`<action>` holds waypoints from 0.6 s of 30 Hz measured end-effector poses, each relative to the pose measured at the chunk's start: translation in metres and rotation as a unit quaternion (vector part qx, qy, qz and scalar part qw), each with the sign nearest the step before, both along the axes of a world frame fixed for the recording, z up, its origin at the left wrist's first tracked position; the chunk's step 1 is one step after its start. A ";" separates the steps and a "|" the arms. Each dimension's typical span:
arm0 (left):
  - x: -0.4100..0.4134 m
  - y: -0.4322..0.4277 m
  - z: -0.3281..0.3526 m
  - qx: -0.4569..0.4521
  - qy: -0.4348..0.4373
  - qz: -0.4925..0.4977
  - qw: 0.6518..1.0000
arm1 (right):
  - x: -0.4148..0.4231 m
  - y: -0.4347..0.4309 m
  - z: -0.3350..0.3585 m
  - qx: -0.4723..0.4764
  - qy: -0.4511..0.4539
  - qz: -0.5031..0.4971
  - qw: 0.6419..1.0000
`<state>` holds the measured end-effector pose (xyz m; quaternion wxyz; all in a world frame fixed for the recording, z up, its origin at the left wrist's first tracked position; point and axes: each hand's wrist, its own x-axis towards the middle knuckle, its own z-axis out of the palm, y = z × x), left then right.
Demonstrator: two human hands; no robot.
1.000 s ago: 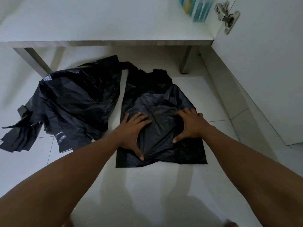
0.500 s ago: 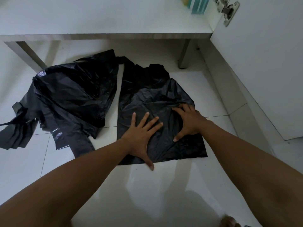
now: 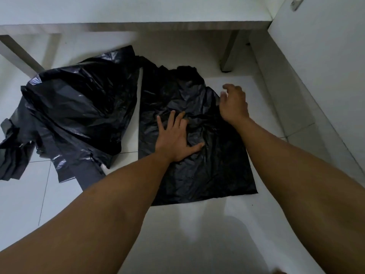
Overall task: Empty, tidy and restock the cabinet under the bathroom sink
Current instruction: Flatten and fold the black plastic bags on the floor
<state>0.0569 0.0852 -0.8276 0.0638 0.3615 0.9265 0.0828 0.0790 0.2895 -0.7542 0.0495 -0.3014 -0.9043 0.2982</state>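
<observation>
A flattened black plastic bag (image 3: 207, 171) lies on the white tiled floor in front of the cabinet. My left hand (image 3: 175, 137) presses on its middle with fingers spread flat. My right hand (image 3: 234, 101) hovers at the bag's upper right edge, fingers loosely curled, with no plastic visibly gripped. A second, crumpled black bag (image 3: 79, 115) lies to the left, its torn strips trailing toward the left edge of the view.
The white cabinet floor panel (image 3: 138, 10) spans the top, standing on metal legs (image 3: 227, 52). The open cabinet door (image 3: 325, 66) stands at the right with a hinge (image 3: 296, 2) at its top. Grey skirting runs along the right.
My right hand has lifted off the bag's middle and moved up and right to its edge. My left hand has slid forward to the centre. The view has tilted downward.
</observation>
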 end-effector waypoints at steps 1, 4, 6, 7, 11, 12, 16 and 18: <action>-0.001 0.000 -0.001 0.001 -0.001 0.000 1.000 | -0.013 0.005 0.007 -0.057 -0.040 -0.022 0.997; -0.002 0.000 -0.002 -0.010 0.002 -0.009 1.000 | -0.041 0.007 0.027 -0.273 -0.179 -0.023 0.945; -0.003 0.001 -0.002 -0.019 0.008 -0.005 1.000 | -0.053 0.000 0.038 -0.317 -0.237 0.008 0.918; -0.004 0.001 -0.003 -0.024 0.010 -0.003 1.000 | -0.058 -0.003 0.039 -0.309 -0.265 0.030 0.913; -0.003 0.003 -0.003 -0.031 0.007 -0.004 0.999 | -0.065 -0.023 0.037 -0.221 -0.316 0.143 0.911; -0.003 0.003 -0.003 -0.033 0.005 -0.005 0.999 | -0.065 -0.028 0.036 -0.223 -0.278 0.153 0.922; -0.003 0.002 -0.003 -0.021 0.007 -0.005 1.000 | -0.074 -0.025 0.040 -0.399 -0.029 0.098 0.911; -0.003 0.001 -0.003 -0.015 0.002 -0.007 1.000 | -0.078 -0.010 0.052 -0.438 0.066 0.064 0.894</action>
